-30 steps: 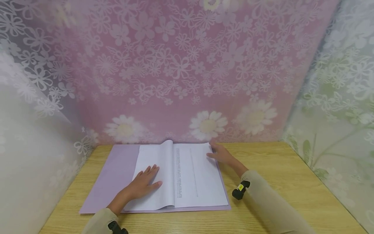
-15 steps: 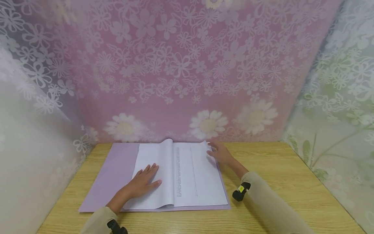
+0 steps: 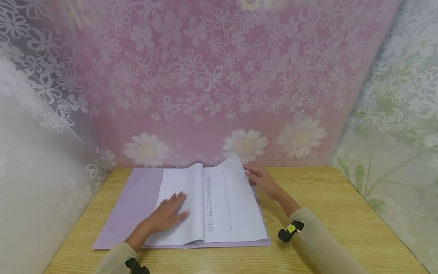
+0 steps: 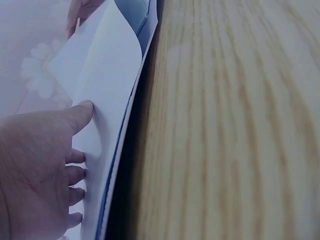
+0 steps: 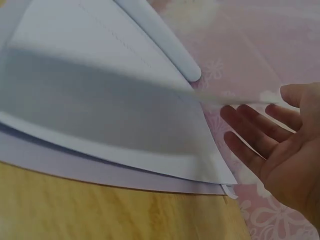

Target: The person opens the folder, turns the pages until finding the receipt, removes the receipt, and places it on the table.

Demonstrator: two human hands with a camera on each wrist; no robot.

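A pale purple folder (image 3: 137,205) lies spread on the table with white paper pages inside. My left hand (image 3: 167,215) rests with spread fingers on the turned left-hand pages (image 3: 174,179), which bulge in a curve near the spine. In the left wrist view its thumb and fingertips (image 4: 76,175) press the paper. At the far right corner, my right hand (image 3: 265,182) holds the top printed page (image 3: 239,205), its corner raised. The right wrist view shows that page's corner between thumb and index finger (image 5: 285,116), with the other fingers below and another page underneath.
The wooden table (image 3: 308,190) extends to the right of the folder and in front of it. A pink flowered curtain (image 3: 212,95) hangs right behind the table's back edge, with pale flowered sheets (image 3: 400,152) at the sides.
The top page's far right corner has risen and tilted up toward the left in my right hand. My right forearm has shifted slightly right; my left hand stays in place.
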